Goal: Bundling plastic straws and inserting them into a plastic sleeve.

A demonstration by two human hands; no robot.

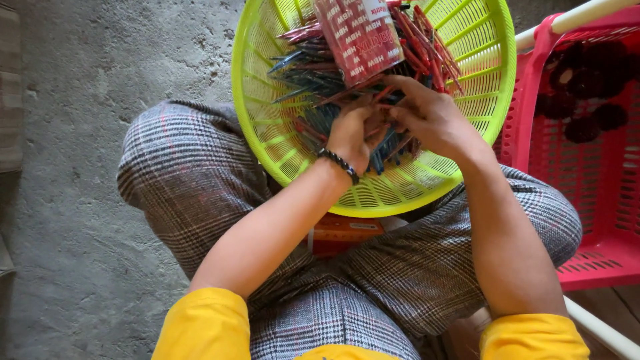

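Observation:
A round lime-green plastic basket point(487, 100) rests on my crossed legs and holds a heap of thin red and blue pens point(313, 80). A red printed packet point(360, 33) stands tilted on top of the heap. My left hand point(353, 133), with a dark bead bracelet at the wrist, is closed around a bundle of pens at the basket's middle. My right hand point(430, 113) meets it from the right, its fingers pinching the same bundle just below the packet. Which pens each hand grips is partly hidden by the fingers.
A red plastic crate point(600, 200) with dark round things inside stands at the right, with a white pole point(580, 17) across its top. An orange box point(343, 233) lies under the basket between my legs. Grey concrete floor point(80, 200) spreads to the left.

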